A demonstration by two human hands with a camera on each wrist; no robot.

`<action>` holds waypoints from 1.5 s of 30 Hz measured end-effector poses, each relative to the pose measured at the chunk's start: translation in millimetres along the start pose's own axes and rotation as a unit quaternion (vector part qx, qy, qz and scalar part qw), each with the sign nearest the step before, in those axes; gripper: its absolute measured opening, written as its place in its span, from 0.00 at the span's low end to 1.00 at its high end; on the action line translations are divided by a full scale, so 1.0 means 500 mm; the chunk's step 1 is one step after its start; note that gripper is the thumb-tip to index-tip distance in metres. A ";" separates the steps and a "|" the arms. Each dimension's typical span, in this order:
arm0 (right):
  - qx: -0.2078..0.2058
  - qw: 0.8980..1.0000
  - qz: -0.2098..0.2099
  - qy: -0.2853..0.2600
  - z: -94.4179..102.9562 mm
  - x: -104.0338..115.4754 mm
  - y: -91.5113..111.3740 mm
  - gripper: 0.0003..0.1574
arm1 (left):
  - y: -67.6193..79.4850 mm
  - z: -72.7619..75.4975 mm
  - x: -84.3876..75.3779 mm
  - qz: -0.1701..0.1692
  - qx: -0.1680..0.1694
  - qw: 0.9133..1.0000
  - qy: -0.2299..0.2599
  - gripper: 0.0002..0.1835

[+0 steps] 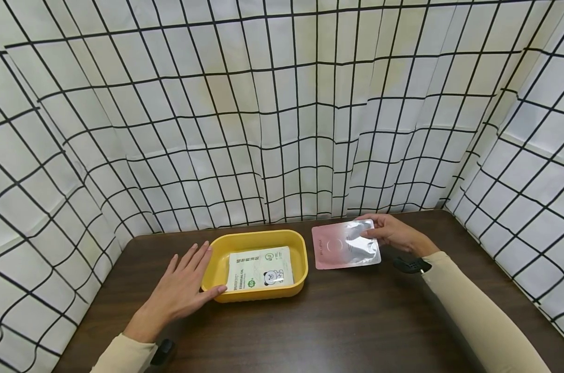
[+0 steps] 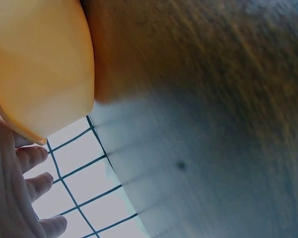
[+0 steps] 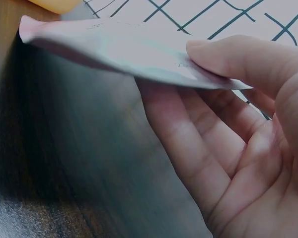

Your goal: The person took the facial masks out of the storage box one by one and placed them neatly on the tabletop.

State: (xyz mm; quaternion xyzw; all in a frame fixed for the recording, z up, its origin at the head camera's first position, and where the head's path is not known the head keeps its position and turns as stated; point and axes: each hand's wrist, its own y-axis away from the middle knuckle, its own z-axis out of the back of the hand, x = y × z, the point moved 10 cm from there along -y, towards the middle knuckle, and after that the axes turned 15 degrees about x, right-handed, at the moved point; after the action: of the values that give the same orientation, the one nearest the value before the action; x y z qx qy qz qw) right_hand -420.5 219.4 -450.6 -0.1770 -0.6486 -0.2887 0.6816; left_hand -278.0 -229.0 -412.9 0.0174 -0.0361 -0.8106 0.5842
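A yellow tray (image 1: 258, 296) sits on the dark table, and in it lies a white sachet (image 1: 260, 269) with green print and a cartoon bear. My left hand (image 1: 184, 285) rests against the tray's left side, fingers straight, its thumb over the near rim. In the left wrist view the fingertips (image 2: 37, 187) show beside the tray's wall (image 2: 44, 64). To the right of the tray my right hand (image 1: 395, 233) pinches a pink and silver foil sachet (image 1: 340, 246) by its right edge. The right wrist view shows the thumb on top and fingers beneath, the sachet (image 3: 109, 47) held above the table.
A brown wooden table (image 1: 337, 321) extends in front of the tray and to both sides. White curtains with a black grid (image 1: 291, 119) stand close behind the table's back edge and along its left and right sides.
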 end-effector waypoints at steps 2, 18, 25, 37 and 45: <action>-0.005 1.000 -0.006 0.010 0.002 -0.002 -0.003 0.36 | -0.001 -0.003 0.001 0.002 0.005 1.000 0.001 0.56; -0.079 0.991 -0.070 0.088 0.029 -0.013 -0.011 0.30 | 0.001 0.001 0.001 0.000 -0.004 1.000 -0.006 0.55; -0.086 0.988 -0.080 0.099 0.032 -0.014 -0.011 0.30 | 0.004 0.007 -0.001 -0.003 -0.017 1.000 -0.011 0.54; -0.089 0.985 -0.082 0.121 0.039 -0.016 -0.015 0.25 | 0.007 0.005 -0.003 -0.006 -0.016 1.000 -0.010 0.54; -0.107 0.987 -0.039 0.110 0.048 -0.002 -0.003 0.23 | 0.007 0.008 -0.005 -0.004 -0.006 1.000 0.001 0.54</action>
State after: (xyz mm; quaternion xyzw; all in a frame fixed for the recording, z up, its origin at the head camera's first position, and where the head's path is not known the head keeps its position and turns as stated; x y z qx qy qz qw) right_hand -440.3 233.0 -449.7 -0.1902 -0.5414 -0.4005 0.7143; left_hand -274.0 -227.6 -408.5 0.0146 -0.0309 -0.8130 0.5812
